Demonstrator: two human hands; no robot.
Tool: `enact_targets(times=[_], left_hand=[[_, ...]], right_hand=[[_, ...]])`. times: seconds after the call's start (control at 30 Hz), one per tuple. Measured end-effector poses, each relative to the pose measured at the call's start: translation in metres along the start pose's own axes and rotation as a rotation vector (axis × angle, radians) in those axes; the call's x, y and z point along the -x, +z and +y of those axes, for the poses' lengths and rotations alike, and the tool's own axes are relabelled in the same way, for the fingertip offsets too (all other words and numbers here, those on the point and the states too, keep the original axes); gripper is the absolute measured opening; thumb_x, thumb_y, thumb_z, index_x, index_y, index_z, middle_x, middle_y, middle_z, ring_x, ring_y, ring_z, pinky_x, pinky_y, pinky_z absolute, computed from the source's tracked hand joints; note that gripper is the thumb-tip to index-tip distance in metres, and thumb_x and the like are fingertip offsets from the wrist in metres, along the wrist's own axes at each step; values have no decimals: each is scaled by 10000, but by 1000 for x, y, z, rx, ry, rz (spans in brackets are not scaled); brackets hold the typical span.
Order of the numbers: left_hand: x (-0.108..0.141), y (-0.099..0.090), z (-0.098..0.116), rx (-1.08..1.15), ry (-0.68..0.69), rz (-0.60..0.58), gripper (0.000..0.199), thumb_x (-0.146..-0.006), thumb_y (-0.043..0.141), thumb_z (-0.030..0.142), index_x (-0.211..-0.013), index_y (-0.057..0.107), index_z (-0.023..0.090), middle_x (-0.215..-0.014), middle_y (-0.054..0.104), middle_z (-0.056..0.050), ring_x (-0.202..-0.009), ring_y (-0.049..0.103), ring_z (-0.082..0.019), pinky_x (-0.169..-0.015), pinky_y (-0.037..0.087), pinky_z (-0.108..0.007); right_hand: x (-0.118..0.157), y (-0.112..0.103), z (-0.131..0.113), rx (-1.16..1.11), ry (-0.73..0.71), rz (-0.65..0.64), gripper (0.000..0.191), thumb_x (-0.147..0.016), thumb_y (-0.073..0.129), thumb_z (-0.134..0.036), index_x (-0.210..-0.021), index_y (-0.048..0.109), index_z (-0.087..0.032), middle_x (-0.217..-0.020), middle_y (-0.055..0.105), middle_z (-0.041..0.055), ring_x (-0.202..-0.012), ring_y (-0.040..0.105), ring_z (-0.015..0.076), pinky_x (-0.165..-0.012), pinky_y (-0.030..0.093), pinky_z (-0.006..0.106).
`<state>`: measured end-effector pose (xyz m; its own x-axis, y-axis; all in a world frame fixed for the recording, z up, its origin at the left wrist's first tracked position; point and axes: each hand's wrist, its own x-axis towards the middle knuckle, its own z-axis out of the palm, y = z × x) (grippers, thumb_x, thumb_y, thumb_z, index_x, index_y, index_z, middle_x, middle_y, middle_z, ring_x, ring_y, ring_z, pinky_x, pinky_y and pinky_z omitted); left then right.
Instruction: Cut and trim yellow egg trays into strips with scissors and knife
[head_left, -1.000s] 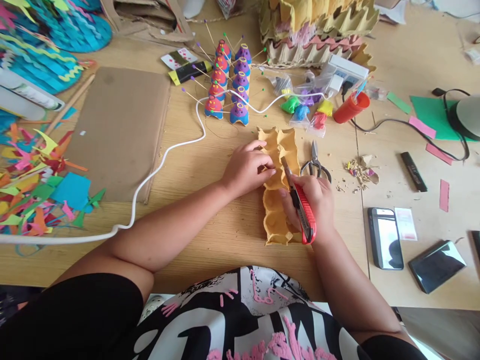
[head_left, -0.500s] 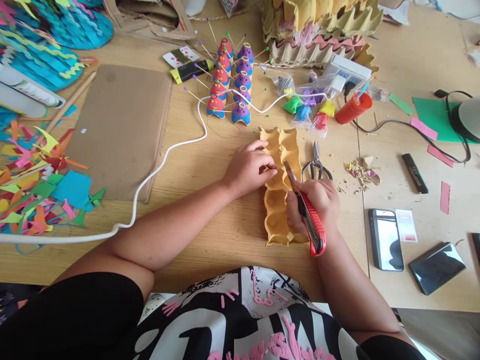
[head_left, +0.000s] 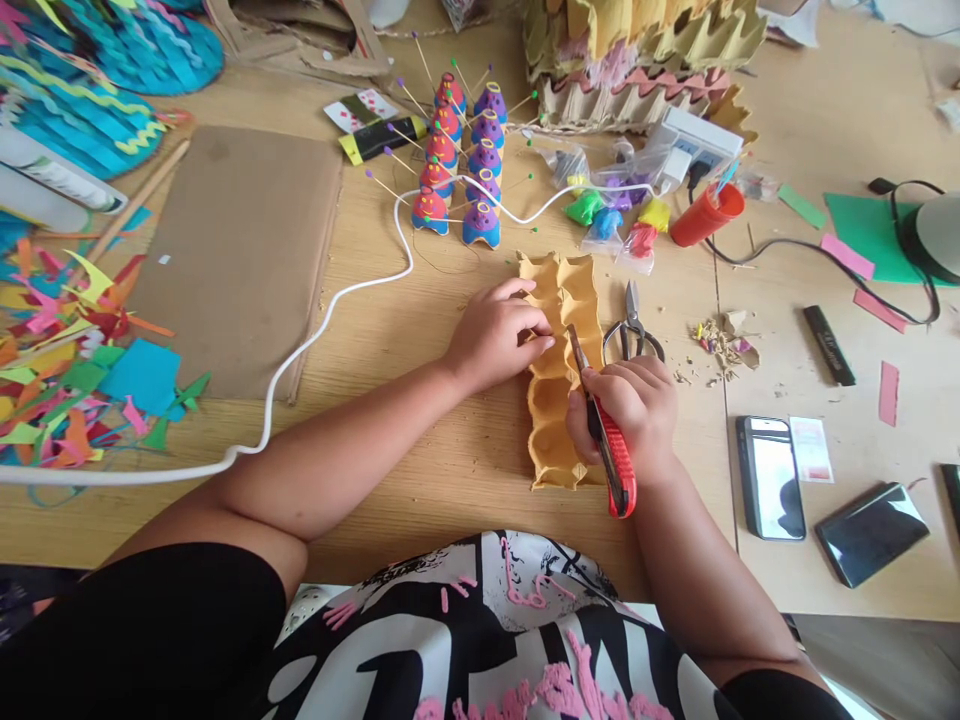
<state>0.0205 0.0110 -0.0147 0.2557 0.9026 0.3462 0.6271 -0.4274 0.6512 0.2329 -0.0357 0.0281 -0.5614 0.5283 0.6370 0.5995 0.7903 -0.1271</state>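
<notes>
A yellow egg carton piece [head_left: 553,438], with two rows of cups, lies lengthwise in front of me on the table. My left hand [head_left: 499,335] grips its left side, fingers curled over the rim and into the cups. In my right hand [head_left: 634,410] is a red utility knife [head_left: 616,450], wrapped by the fingers. Its blade points away from me and meets the carton near the ridge between the rows. Dark-handled scissors [head_left: 632,325] lie just right of the carton. The far end of the carton shows fully; my right hand hides part of its right row.
Painted red and purple egg-cup figures [head_left: 482,185] with pins stand beyond the carton, crossed by a white cable [head_left: 341,292]. Clay bags [head_left: 592,208] and an orange-red cup [head_left: 706,215] sit behind. Cardboard [head_left: 232,260] lies left; a phone [head_left: 771,478] lies right.
The utility knife has turned slightly, its rear end shifting left and a little toward me. My right hand has moved slightly left with it. My left hand and the carton hold their place.
</notes>
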Motion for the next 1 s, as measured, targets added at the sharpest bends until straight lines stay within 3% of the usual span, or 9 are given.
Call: enact_targets(times=[0.43, 1.0], left_hand=[[1, 0, 1, 0, 2, 8, 52, -837, 738, 257, -825, 776, 222, -827, 769, -45, -1315, 620, -312, -1070, 478, -472], [1, -1, 1, 15, 12, 8, 61, -844, 727, 263, -825, 768, 221, -801, 762, -50, -1316, 614, -318, -1064, 484, -474]], right_hand=[[3, -2, 2, -13, -10, 23, 228, -765, 641, -207, -930, 498, -272, -623, 572, -52, -527, 512, 164, -617, 405, 341], [2, -6, -1, -42, -6, 41, 192, -758, 621, -203, -911, 522, -261, -631, 601, -44, -527, 535, 159, -616, 414, 337]])
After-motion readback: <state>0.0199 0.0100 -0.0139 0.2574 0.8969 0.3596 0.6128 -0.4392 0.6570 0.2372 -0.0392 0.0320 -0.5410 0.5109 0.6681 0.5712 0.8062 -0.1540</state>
